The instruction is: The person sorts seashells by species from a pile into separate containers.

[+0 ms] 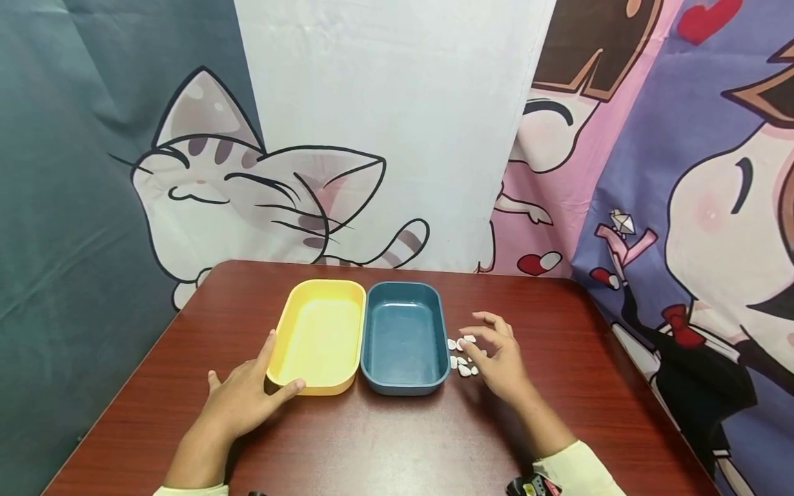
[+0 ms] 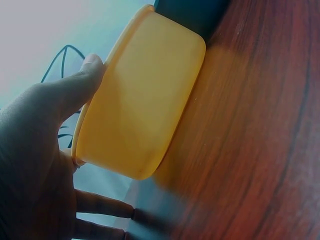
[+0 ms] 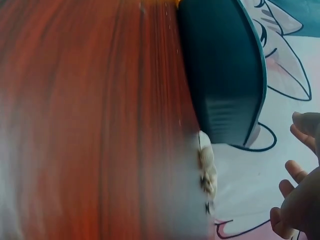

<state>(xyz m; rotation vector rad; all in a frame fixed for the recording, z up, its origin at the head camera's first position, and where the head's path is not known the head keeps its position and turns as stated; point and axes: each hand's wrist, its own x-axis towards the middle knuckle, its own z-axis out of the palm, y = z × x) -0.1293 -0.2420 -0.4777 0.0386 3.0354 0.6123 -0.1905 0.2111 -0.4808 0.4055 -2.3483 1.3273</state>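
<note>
At eight o'clock on the yellow tray (image 1: 319, 337), the left hand (image 1: 238, 401) rests against the near corner, fingers straight and spread wide, thumb touching the rim; no closed grasp is seen. The tray's long axis runs twelve to six. At its three o'clock side stands the dark teal tray (image 1: 406, 337), long axis likewise twelve to six, both on the wood-grain table (image 1: 372, 444).

Just beside the teal tray, at its four o'clock, lies a loose group of small white seashells (image 1: 464, 370). The largest near one points roughly eleven to five; several are partly covered by fingers, and their axes cannot be told.

Farthest toward three o'clock, the right hand (image 1: 501, 362) is poised above the shells, thumb and forefinger apart, holding nothing visible. The governing relation, as judged: this hand is the nearer, the left being across both trays. Most shells lie below its fingertips, toward seven o'clock; the right wrist view shows a gap between.
</note>
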